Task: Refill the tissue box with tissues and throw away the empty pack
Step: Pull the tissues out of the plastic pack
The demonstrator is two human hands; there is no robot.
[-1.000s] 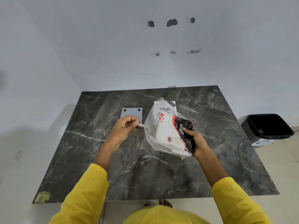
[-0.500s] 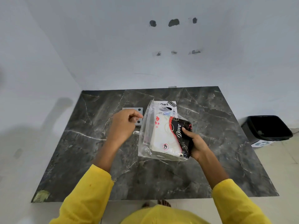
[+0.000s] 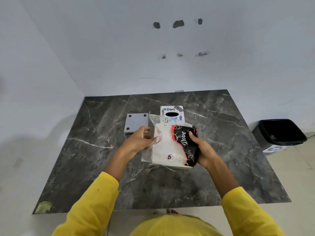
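A clear plastic tissue pack (image 3: 172, 147) with black, white and red "Dove" print lies low over the dark marble table (image 3: 95, 159). My right hand (image 3: 202, 149) grips its right, black end. My left hand (image 3: 138, 142) pinches the loose clear plastic at the pack's left edge. Behind the pack stands the white tissue box (image 3: 171, 114), covered in stickers, with a dark oval slot on top; its near part is hidden by the plastic. A flat grey plate (image 3: 136, 122) with dark round spots at its corners lies left of the box.
A black waste bin (image 3: 279, 132) stands on the floor past the table's right edge. White walls close off the back and left sides. A piece of yellowish tape (image 3: 42, 206) sticks to the near left corner of the table.
The pack came down from a raised tilt to lie nearly flat over the table. My left hand moved from the grey plate to the pack's left edge and took hold of the plastic.
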